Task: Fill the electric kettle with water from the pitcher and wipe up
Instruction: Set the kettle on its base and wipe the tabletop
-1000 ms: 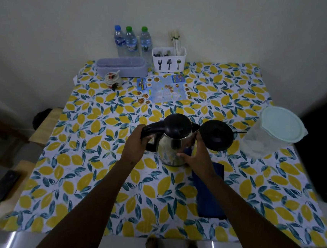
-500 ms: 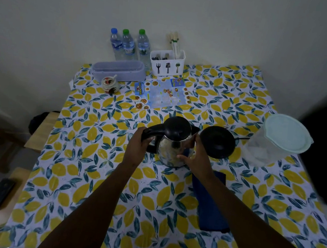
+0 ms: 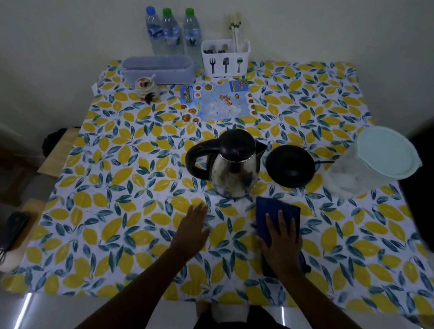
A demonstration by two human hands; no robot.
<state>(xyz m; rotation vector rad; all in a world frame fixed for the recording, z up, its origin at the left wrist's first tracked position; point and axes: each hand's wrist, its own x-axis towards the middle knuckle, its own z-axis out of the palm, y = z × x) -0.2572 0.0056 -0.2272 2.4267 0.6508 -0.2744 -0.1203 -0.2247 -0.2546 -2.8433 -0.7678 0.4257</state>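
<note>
The steel electric kettle (image 3: 232, 169) with a black lid and handle stands upright in the middle of the lemon-print table (image 3: 126, 208), lid closed. Its black round base (image 3: 290, 165) lies just to its right, with a cord running right. The clear pitcher (image 3: 364, 168) with a pale lid stands at the right edge. A dark blue cloth (image 3: 275, 212) lies flat in front of the kettle. My right hand (image 3: 281, 246) rests flat on the cloth, fingers spread. My left hand (image 3: 193, 228) hovers flat over the tablecloth, holding nothing, left of the cloth.
At the back stand three water bottles (image 3: 170, 31), a white cutlery caddy (image 3: 224, 59), a lilac box (image 3: 159, 68), a small jar (image 3: 146, 86) and a menu card (image 3: 216, 102). A wooden bench (image 3: 52, 153) with a dark object on it sits left of the table.
Both hands let go of the kettle and drew back toward me. The right hand came down onto the blue cloth; the left now hovers over the tablecloth.
</note>
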